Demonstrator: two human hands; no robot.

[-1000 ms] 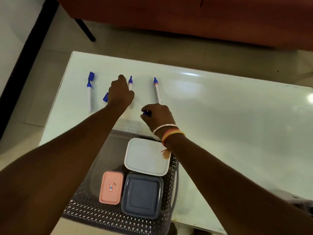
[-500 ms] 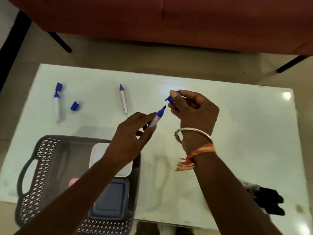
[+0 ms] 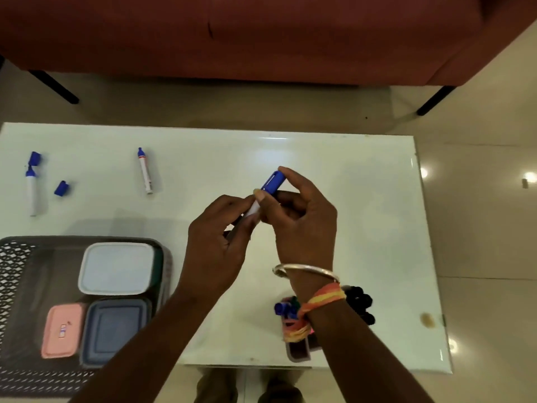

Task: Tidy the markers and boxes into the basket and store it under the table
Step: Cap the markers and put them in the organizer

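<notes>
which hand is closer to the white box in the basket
Left. The left hand is just right of the white box; the right hand is farther right, beyond it.

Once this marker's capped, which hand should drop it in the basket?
Left. The left hand grips the marker by its barrel, and the basket sits on that same side. The right hand only pinches the cap and would probably have to reach across.
</notes>
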